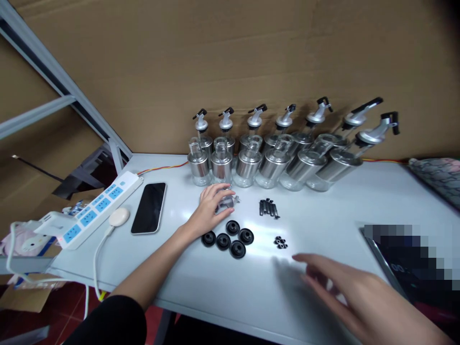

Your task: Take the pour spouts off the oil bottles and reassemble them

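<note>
My left hand (pixel 212 203) is over silver metal parts (pixel 228 201) on the table, its curved fingers spread around them; whether it grips one is hidden. Just below it lie several round black discs (pixel 237 249). To the right are a row of small black levers (pixel 268 208) and a cluster of tiny black rings (pixel 281 242). My right hand (pixel 330 282), slightly blurred, hovers at the lower right with fingers apart and nothing visible between them. Behind, glass bottles with steel sleeves (pixel 248 165) stand in front of others topped with silver pourers (pixel 255 120).
A phone (pixel 149 208) lies at the left beside a power strip (pixel 102 206) and a round white charger (pixel 119 217). A dark tablet-like device (pixel 391 258) is at the right. Cardboard (pixel 223 57) stands behind the white table (pixel 201 282).
</note>
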